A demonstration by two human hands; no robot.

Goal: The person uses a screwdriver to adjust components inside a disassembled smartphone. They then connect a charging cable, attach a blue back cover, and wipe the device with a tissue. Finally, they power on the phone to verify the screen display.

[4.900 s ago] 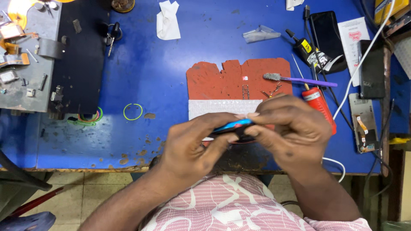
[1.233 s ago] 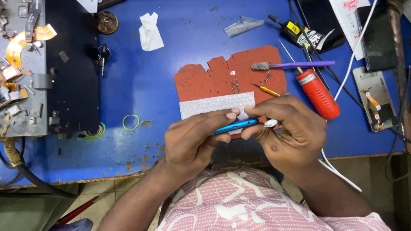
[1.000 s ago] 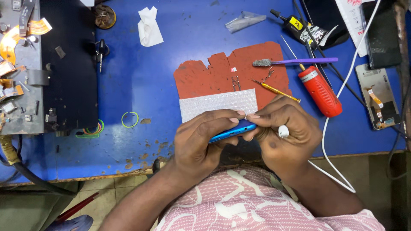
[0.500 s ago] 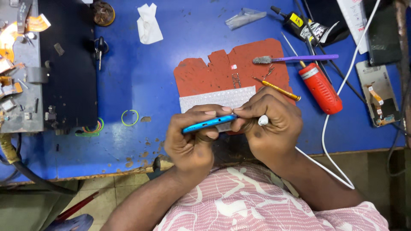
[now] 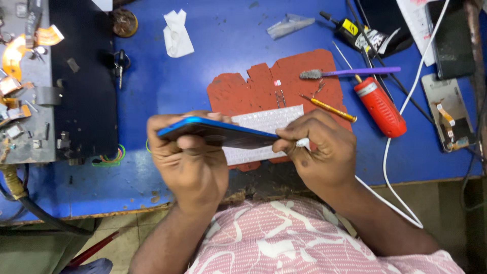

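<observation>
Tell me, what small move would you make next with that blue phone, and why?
Probably slide the right hand a little further along the edge of the blue phone. The left hand grips the phone's other end, edge-on above the red mat, while the right fingertips pinch something small and white against its end.

— What is the thing being held?

— A phone point(image 5: 218, 133), thin and flat, with a bright blue frame and a dark face.

— How does it sit?

— Edge-on to the camera, nearly level, its left end slightly higher. It is lifted off the bench, above the near edge, partly over a red mat.

— Is it whole?

— Too edge-on to tell.
</observation>
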